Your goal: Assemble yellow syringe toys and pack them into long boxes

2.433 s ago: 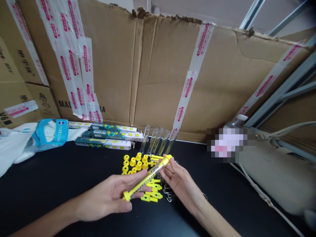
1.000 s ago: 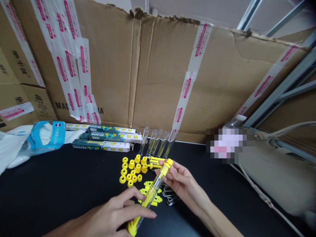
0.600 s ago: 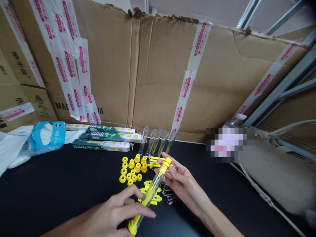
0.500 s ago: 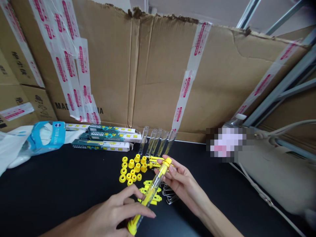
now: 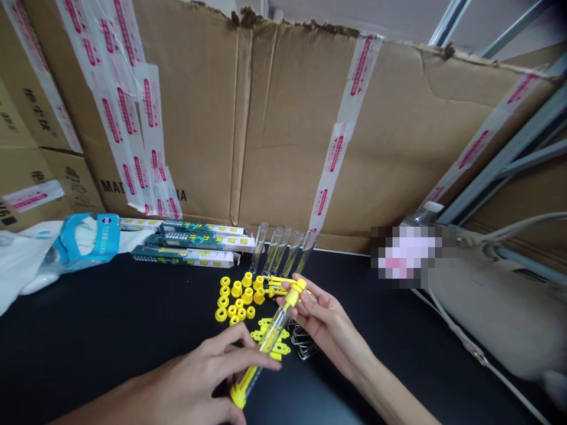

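Note:
Both hands hold one clear plastic tube (image 5: 271, 336) with a yellow rod inside and a yellow cap at its far end. My left hand (image 5: 201, 378) grips the near end, where a yellow plunger head sticks out. My right hand (image 5: 321, 321) pinches the yellow cap at the far end. Under the tube, loose yellow caps (image 5: 234, 295) and flat yellow plunger pieces (image 5: 268, 330) lie on the black table (image 5: 110, 319). Several empty clear tubes (image 5: 283, 251) lean against the cardboard wall behind them.
Three long printed boxes (image 5: 190, 242) lie at the back left beside a blue and white plastic bag (image 5: 66, 245). Metal wire clips (image 5: 303, 345) lie under my right hand. A taped cardboard wall (image 5: 283, 130) closes the back. A grey cloth bag (image 5: 496, 313) sits at right.
The tube swung from nearly level to steeply slanted, its near end dropping toward me with my left hand. My right hand stayed at the cap. In the last half second little moved.

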`<state>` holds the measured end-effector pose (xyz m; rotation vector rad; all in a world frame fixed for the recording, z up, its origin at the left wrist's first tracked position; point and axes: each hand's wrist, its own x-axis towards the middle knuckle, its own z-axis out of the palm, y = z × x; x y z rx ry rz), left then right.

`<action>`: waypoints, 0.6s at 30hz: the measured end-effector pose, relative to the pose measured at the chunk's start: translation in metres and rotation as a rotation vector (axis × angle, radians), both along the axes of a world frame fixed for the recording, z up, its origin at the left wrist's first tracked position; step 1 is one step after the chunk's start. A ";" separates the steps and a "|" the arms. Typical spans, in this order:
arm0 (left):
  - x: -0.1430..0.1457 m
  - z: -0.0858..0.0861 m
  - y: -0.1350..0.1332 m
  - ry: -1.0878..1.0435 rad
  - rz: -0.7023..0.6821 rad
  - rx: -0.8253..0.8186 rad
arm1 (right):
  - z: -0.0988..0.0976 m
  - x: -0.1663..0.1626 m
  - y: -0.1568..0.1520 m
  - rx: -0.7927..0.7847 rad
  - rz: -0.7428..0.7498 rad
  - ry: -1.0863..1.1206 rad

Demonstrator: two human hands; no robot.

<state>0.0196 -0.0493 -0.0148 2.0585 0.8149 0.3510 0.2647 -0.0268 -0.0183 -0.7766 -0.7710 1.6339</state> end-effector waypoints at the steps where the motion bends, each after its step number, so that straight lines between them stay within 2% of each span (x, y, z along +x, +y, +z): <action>1: 0.000 -0.001 0.000 -0.012 0.007 -0.005 | 0.000 0.000 0.000 -0.002 0.004 0.002; 7: -0.001 -0.025 0.002 -0.173 0.088 -0.236 | -0.002 0.001 0.000 0.022 0.042 0.014; 10: -0.001 -0.035 0.003 -0.250 0.098 -0.267 | -0.002 0.001 0.001 0.015 0.053 0.027; 13: 0.000 -0.034 0.004 -0.271 0.075 -0.319 | -0.003 0.002 0.002 -0.011 0.052 0.023; 18: 0.003 -0.022 0.005 -0.293 0.040 -0.380 | -0.002 0.002 0.001 -0.043 0.026 0.019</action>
